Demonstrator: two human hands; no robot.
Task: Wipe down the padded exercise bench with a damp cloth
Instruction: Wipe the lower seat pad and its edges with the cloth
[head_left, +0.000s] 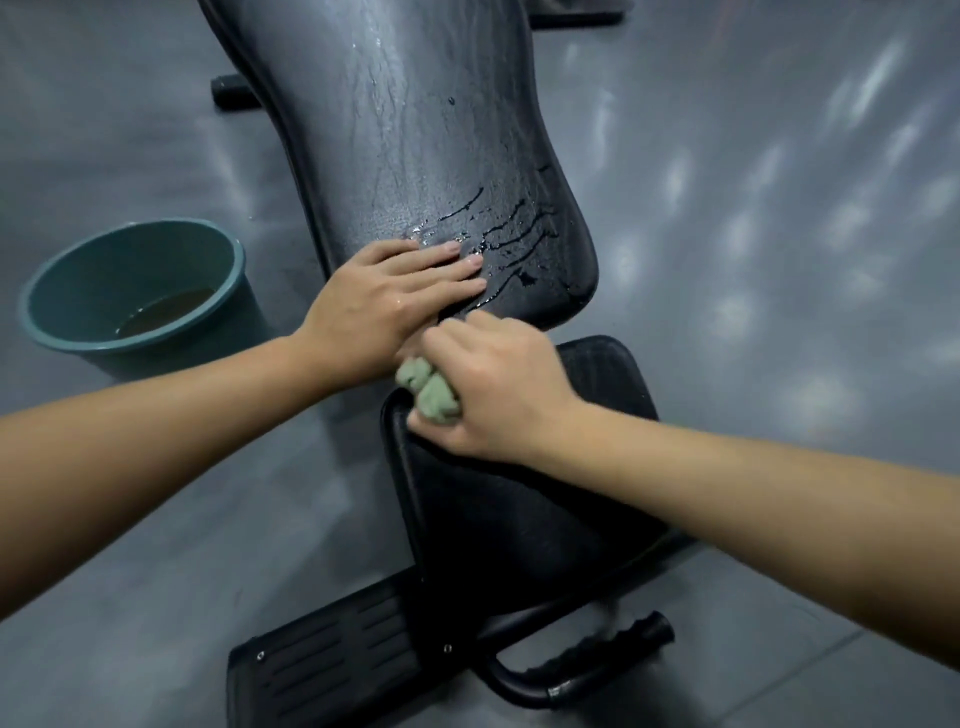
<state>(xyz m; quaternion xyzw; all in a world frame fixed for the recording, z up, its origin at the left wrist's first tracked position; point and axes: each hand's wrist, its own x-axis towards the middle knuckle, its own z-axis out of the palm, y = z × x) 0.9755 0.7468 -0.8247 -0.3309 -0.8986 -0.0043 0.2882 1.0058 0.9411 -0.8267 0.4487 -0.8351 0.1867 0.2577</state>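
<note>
Your left hand (395, 296) lies flat, fingers straight, on the wet lower end of the black padded exercise bench (405, 130). Your right hand (498, 384) clutches the bunched green damp cloth (428, 389) at the gap above the black seat pad (509, 509). Mid-wipe, I'd say: next, sweep the seat out to its rounded edges. The teal plastic bucket (130, 358) stands close on the left; the grey floor (779, 260) to the right gives open room.
</note>
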